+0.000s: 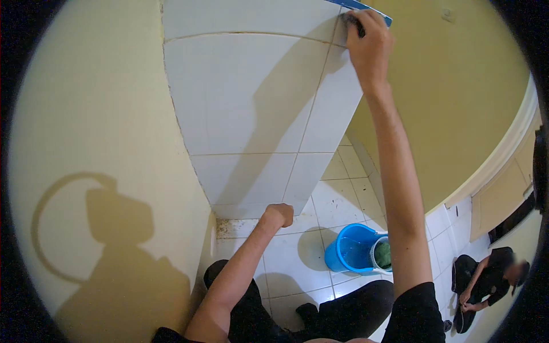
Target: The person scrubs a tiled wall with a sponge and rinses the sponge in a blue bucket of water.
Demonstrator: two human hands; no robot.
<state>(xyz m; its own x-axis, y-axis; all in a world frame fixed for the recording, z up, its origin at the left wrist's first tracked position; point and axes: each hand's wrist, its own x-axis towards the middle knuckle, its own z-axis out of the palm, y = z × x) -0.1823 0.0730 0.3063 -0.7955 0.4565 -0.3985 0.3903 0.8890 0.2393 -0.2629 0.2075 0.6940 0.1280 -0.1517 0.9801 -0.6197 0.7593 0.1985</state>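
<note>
Up at the top right corner of the white tiled wall [251, 91], my right hand [372, 43] grips a dark grey scouring pad [355, 25]. The pad is pressed against the tile beside a grout line, just under the blue edge strip [357, 4]. My fingers cover part of it. My right arm is stretched out, and its shadow falls across the tiles. Lower down, my left hand [278, 215] is closed in a fist near the bottom edge of the tiled wall. Nothing shows sticking out of it, and whether it touches the tile I cannot tell.
On the tiled floor stands a blue bucket [341, 251], with a smaller white-rimmed pail [377, 251] holding green cloth beside or inside its rim. A yellow wall [86, 114] is close on the left. At the far right a person in dark clothes [486, 286] sits near a door [503, 188].
</note>
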